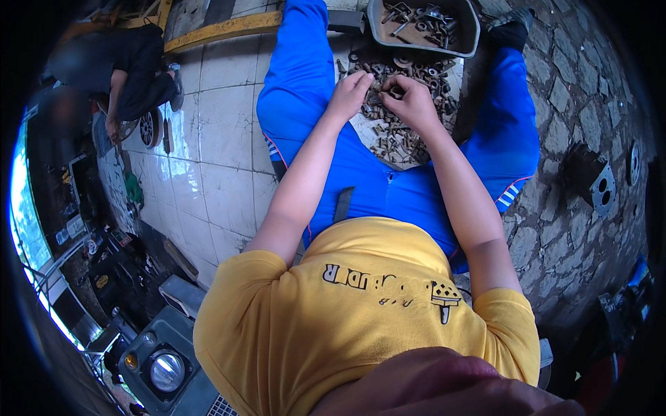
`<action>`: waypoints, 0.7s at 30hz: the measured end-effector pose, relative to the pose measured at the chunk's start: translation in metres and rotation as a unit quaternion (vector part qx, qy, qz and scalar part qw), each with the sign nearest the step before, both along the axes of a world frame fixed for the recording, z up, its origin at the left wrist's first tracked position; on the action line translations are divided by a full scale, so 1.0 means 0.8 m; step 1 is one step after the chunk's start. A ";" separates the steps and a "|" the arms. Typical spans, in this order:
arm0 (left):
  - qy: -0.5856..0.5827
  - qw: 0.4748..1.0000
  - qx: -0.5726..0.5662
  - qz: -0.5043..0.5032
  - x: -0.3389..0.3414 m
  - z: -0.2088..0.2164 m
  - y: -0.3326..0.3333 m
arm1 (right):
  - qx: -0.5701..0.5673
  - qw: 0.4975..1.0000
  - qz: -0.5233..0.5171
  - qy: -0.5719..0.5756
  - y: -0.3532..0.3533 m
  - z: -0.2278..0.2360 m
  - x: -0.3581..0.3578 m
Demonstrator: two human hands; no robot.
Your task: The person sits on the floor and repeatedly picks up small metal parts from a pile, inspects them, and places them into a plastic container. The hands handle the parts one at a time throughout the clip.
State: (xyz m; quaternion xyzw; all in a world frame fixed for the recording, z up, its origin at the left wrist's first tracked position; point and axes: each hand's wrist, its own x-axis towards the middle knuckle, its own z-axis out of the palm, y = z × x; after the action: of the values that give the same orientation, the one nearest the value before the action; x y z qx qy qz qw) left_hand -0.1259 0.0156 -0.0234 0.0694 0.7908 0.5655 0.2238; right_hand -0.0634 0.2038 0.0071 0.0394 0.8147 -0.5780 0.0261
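Observation:
Between my spread legs, a pile of loose bolts, nuts and washers point(399, 144) lies on white tiles. Both hands are over the far part of this pile, close to each other. My left hand point(350, 97) is closed, its fingertips pinched together by the pile's left side. Just to its right, my right hand point(413, 104) is closed too, thumb and forefinger curled toward each other. Whatever small piece either hand holds is too small to make out. Beyond the hands stands a grey tray point(474, 31) with more bolts and metal parts in it.
A yellow metal beam point(225, 32) runs along the floor at far left. Another person point(139, 69) crouches there beside a round wheel-like part point(148, 130). On the stone paving at right sits a metal block with round holes point(602, 187). A green vehicle front with a headlight point(167, 370) is at lower left.

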 end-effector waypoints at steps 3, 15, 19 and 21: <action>-0.004 0.999 -0.037 0.004 0.001 0.006 0.000 | -0.058 0.997 -0.005 -0.047 -0.002 -0.009 0.000; -0.020 0.993 -0.117 0.011 0.001 -0.005 0.002 | -0.014 0.995 -0.093 0.018 -0.028 -0.026 0.004; -0.023 0.991 -0.130 0.024 -0.002 -0.015 -0.003 | 0.067 0.992 -0.050 0.096 -0.026 -0.030 0.000; -0.027 0.989 -0.141 0.022 -0.003 -0.018 -0.005 | 0.080 0.989 -0.051 0.116 -0.027 -0.034 -0.002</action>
State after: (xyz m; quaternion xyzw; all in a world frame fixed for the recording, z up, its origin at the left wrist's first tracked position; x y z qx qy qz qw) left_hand -0.1285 0.0118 -0.0378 0.0043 0.8578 0.4545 0.2402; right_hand -0.0650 0.1821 -0.0203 0.0160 0.8528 -0.5120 -0.1016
